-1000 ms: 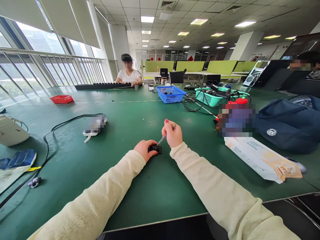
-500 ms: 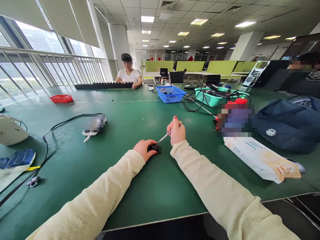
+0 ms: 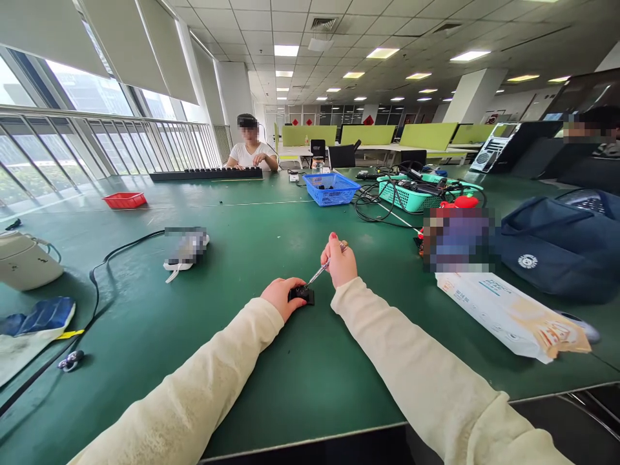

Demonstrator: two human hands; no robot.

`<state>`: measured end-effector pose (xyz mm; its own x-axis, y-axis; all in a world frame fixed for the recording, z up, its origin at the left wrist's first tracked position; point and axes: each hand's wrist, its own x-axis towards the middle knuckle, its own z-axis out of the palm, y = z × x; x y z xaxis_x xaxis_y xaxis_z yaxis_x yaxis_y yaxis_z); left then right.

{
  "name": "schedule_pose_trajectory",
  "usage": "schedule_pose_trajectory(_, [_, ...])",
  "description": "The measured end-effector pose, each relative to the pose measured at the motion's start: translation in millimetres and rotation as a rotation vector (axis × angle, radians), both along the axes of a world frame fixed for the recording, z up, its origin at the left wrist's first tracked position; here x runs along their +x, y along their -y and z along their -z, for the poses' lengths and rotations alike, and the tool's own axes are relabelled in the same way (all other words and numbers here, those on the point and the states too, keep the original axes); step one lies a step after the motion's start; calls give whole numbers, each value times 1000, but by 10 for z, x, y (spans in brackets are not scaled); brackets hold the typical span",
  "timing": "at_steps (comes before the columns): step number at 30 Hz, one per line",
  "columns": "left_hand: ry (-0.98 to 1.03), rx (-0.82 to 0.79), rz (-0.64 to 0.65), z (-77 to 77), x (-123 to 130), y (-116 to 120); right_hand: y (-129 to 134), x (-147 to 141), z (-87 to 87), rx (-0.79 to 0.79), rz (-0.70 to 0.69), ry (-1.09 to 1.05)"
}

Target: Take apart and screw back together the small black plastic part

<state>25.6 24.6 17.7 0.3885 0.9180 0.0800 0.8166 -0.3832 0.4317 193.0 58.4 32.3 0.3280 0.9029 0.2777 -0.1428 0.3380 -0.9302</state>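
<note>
My left hand [image 3: 281, 297] is closed around a small black block-like part [image 3: 303, 295], pinning it to the green table. Thumb and fingers sit on its left side and edges. In my right hand [image 3: 341, 261] is a slim silver tool [image 3: 318, 274], held at a slant with the thumb up along it. Its tip points down-left and meets the top of the black part near my left fingers. Whether the tool is tweezers or a driver is too small to tell, and fine detail on the part cannot be made out.
A blue basket [image 3: 331, 188] and a green basket [image 3: 404, 197] with cables stand further back. To the right lie a white-orange packet [image 3: 508, 316] and a navy bag [image 3: 562, 252]. A red tray [image 3: 124, 200] is at left. A co-worker [image 3: 250, 153] sits across the table.
The view has tipped slightly, so everything sits a little lower. Both hands keep hold of the part and tool, with the tip still on the part. The co-worker's hand has risen.
</note>
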Motion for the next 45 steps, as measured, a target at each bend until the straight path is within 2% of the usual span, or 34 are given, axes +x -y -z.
schedule_pose_trajectory(7, [2, 2, -2, -12, 2, 18, -69, 49, 47, -335, 35, -252])
schedule_pose_trajectory(11, [-6, -8, -14, -8, 4, 16, -79, 68, 43, -420, 39, -265])
schedule_pose_trajectory(14, [-8, -7, -13, -4, 5, 10, -40, 46, 5, -291, 63, -106])
schedule_pose_trajectory(18, [-4, 4, -2, 6, 1, 5, 152, -56, -103, 108, 80, 262])
schedule_pose_trajectory(21, [-10, 28, 16, 20, -7, -2, 332, -160, -168, 309, -6, 500])
schedule_pose_trajectory(25, [-23, 54, 24, 30, -13, -11, 438, -241, -190, 401, -32, 629])
schedule_pose_trajectory(29, [-13, 40, 36, 22, -11, -15, 323, -191, -164, 281, -20, 456])
schedule_pose_trajectory(33, [-22, 28, 8, 12, -10, -9, 79, -56, -62, -7, 79, 136])
schedule_pose_trajectory(37, [-15, 13, -8, -3, -8, 3, -99, 57, 70, -301, 9, -185])
schedule_pose_trajectory(40, [-9, 5, -18, -9, -6, 9, -133, 84, 115, -365, -15, -277])
schedule_pose_trajectory(45, [-5, 4, -11, -14, 0, 13, -98, 73, 75, -341, -21, -324])
